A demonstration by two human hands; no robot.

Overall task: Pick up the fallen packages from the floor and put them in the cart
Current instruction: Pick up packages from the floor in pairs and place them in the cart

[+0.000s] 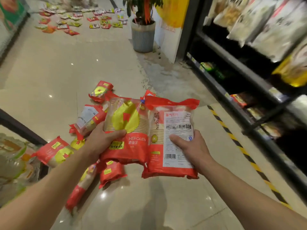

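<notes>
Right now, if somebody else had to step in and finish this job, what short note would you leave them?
Left grip holds one red-and-yellow plastic package, front up; right grip holds a second red package, white label up. Both are lifted, neither is in the dark-rimmed cart at left, whose contents are blurred. Several matching packages lie on the shiny beige floor below. Left to do: load these two, then gather the rest.

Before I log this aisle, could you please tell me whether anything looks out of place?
Yes. Red packages lie scattered on the floor close by, some overlapping. Many more packets are strewn across the far end of the aisle, left of the plant pot.
</notes>
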